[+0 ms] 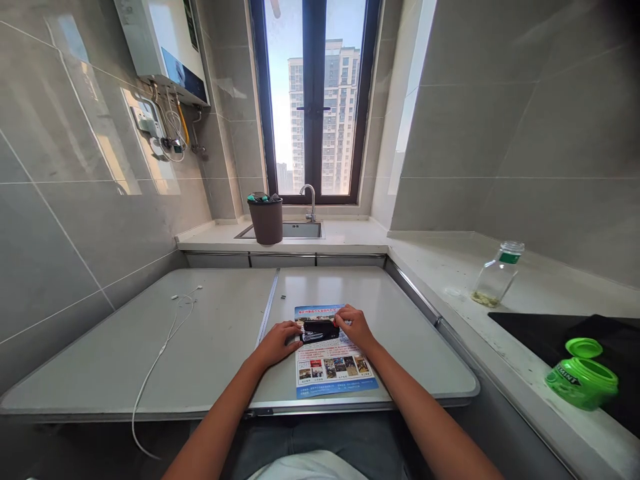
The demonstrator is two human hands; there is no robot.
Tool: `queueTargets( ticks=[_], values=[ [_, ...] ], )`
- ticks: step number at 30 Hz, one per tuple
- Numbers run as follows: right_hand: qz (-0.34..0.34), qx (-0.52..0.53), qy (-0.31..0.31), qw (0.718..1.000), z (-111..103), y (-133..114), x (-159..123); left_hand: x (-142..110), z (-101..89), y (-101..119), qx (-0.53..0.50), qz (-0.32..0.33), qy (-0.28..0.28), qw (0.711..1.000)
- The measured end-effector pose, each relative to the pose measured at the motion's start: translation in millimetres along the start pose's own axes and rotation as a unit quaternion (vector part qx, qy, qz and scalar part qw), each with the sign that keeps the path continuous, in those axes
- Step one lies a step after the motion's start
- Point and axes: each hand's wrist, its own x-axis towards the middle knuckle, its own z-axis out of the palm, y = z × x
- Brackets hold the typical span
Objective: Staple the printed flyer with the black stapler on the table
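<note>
A small black object with a red spot (320, 330) lies on a printed flyer (333, 370) on the grey folding table (150, 347). My left hand (279, 343) rests at its left end, fingers curled against it. At the right end, the fingers of my right hand (354, 325) pinch the object. Both forearms reach in from the bottom of the view.
A white cable (165, 343) trails across the table's left half and off its front edge. A brown bin (267, 219) stands by the sink (295, 230) and tap under the window. On the right counter are a glass bottle (497, 275), a green container (580, 377) and a black hob (545, 337).
</note>
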Motion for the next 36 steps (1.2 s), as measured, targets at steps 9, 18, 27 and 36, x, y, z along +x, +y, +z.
queueTargets(
  ticks=[9,18,27,36],
  values=[
    [0.025,0.002,0.024,0.999,7.0,9.1,-2.3,0.9,1.6,-0.4,-0.019,0.002,0.010,1.000],
    [0.010,-0.004,-0.002,1.000,5.9,7.1,-2.2,1.5,1.6,-3.4,-0.023,-0.007,0.009,1.000],
    [-0.076,-0.109,-0.119,0.984,12.3,-7.3,-6.1,-1.2,-6.7,4.0,-0.032,-0.007,0.083,0.996],
    [-0.182,-0.212,-0.139,0.950,20.4,-5.5,-13.3,6.5,0.3,-0.1,-0.238,-0.080,0.134,0.959]
  ],
)
